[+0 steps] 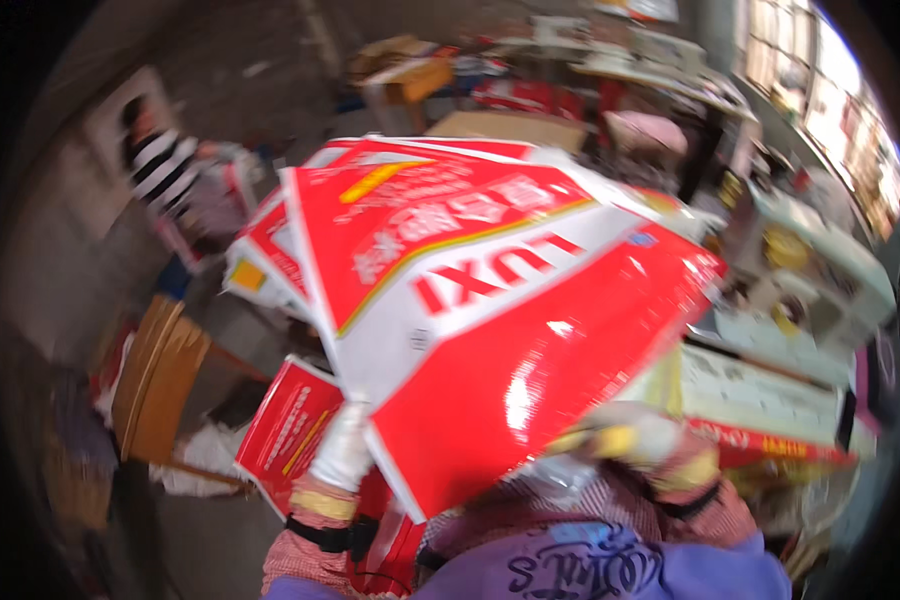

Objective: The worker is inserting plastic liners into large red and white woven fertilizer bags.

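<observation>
A big, glossy red and white printed plastic bag (pixel 530 370) spreads out flat before me, slanting across the view, with similar bags layered beneath its far side. My left hand (pixel 344 450), in a whitish glove, is closed on the bag's near left edge; its fingertips are partly hidden. At the near right edge, my right hand (pixel 630 437), gloved in white and yellow, pinches the bag, though motion blurs its fingers. Below my left hand hangs another red printed bag (pixel 288 430).
A pale green sewing machine (pixel 820 260) stands on a worktable (pixel 760 385) at the right. To the left is a wooden stool or bench (pixel 155 370). A person in a striped top (pixel 165 170) sits at the far left. More machines and tables line the back right by a window (pixel 830 80).
</observation>
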A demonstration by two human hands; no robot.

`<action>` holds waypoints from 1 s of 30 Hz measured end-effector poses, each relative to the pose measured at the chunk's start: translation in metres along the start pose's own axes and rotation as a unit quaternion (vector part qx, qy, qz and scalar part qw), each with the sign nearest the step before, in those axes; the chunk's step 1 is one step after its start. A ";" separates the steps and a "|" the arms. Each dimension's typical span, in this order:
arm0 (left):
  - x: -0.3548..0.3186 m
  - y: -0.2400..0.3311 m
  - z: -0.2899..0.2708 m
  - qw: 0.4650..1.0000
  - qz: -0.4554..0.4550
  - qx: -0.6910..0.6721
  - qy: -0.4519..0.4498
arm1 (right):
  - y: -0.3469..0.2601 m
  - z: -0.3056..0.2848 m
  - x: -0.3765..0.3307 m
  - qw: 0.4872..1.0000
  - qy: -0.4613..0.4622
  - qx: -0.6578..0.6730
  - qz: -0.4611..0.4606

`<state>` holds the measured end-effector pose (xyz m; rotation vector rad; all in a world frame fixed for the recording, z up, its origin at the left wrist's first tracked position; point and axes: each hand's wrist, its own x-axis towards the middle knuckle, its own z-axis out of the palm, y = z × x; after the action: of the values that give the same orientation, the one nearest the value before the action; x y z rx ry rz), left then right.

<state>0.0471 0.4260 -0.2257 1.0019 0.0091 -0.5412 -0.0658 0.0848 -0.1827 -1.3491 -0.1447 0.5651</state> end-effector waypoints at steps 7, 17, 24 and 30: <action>-0.040 0.021 -0.032 0.962 0.084 0.255 0.051 | 0.015 -0.069 -0.026 0.896 0.176 0.312 -0.263; -0.211 -0.019 -0.162 0.925 0.054 0.221 0.304 | -0.001 0.005 0.174 0.865 0.162 0.472 -0.051; -0.289 -0.190 -0.305 0.858 0.098 -0.139 0.485 | 0.099 0.128 0.269 0.922 0.204 -0.327 -0.032; -0.300 -0.263 -0.328 0.569 -0.327 0.715 0.241 | 0.200 0.078 0.268 0.808 0.124 -0.575 -0.036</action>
<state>-0.2506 0.7063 -0.5408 2.8318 0.5373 -0.9402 0.0715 0.2994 -0.4126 -2.5778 -0.3555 0.1830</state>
